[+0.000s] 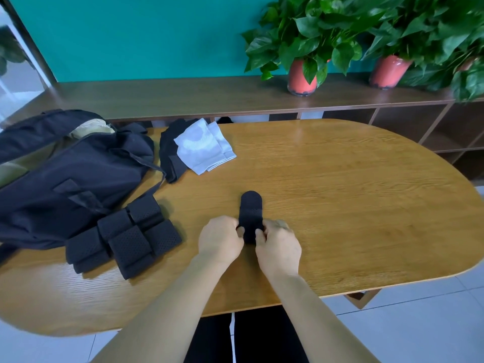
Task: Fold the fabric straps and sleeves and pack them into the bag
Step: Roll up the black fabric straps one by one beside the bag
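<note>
A black perforated fabric strap lies on the wooden table, its rounded end pointing away from me. My left hand pinches its near end from the left, and my right hand pinches it from the right. Several folded black straps sit in a cluster to the left. Behind them lies the dark navy bag, its mouth open and showing a tan lining. White sleeves rest on a black sleeve at the table's far side.
A long wooden shelf unit runs behind the table, with two potted plants in red pots on it. The table's rounded right end drops off to a tiled floor.
</note>
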